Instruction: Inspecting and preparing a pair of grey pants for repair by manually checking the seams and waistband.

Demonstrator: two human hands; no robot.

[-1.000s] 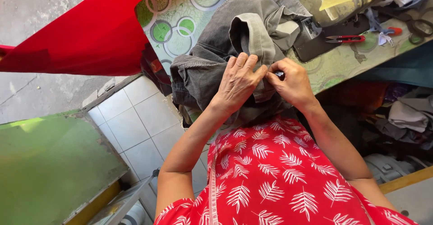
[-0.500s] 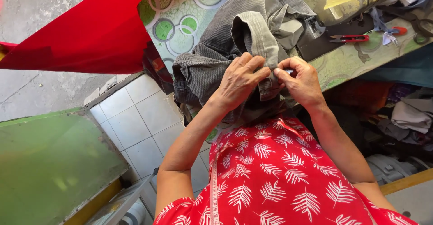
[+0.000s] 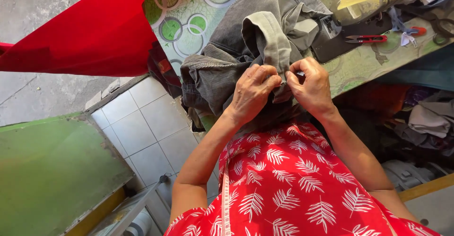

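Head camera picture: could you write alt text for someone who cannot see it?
Seen from above, a person's left hand and right hand pinch a fold of a grey corduroy garment bunched on a table with a green circle-patterned cover. Red-handled thread snips lie to the right; red fabric hangs off the left.

Since a second ago the left hand [image 3: 253, 91] has shifted from lying flat, fingers spread over the grey corduroy garment [image 3: 255, 37], to a curled pinch on a fold at the garment's 6 o'clock edge. The right hand [image 3: 312, 87], earlier pressed close against the left with fingertips tucked under, has drawn slightly apart toward 3 o'clock and now pinches the same fold beside it. The bunched cloth between both hands has been pulled up into a tighter ridge.
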